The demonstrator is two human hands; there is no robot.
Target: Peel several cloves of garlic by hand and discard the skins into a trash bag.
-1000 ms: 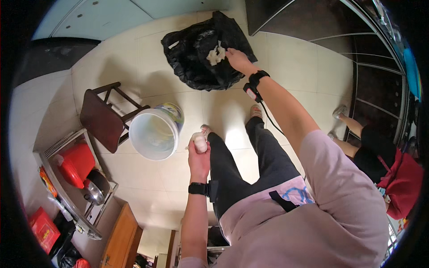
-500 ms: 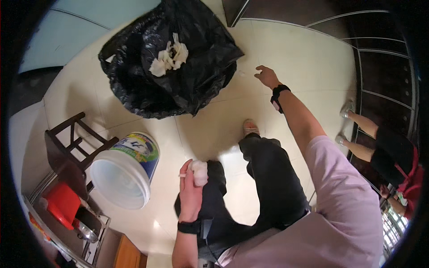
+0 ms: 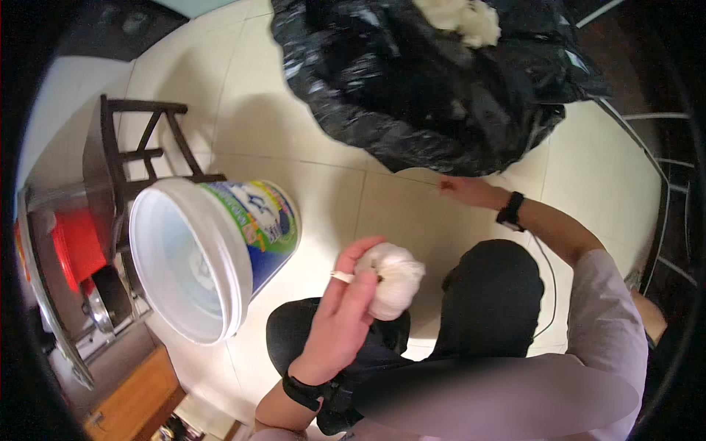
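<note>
My left hand is closed around a whole garlic bulb with white papery skin, held above my left thigh. A small white strip crosses its fingers; I cannot tell what it is. My right hand reaches low over the tiles by the near edge of a black plastic bag. Its fingers are drawn together, and a tiny pale bit shows at their tips. Off-white scraps lie on the bag at the top of the view.
A white plastic bucket with a coloured label stands at my left. Behind it is a dark wooden stool. Further left are a red plastic basket and a metal pan on a rack, above a wooden cabinet.
The view has shifted lower and closer. My right hand has come down toward the floor beside the bag, its fingers drawing together. The left hand still holds the garlic bulb.
</note>
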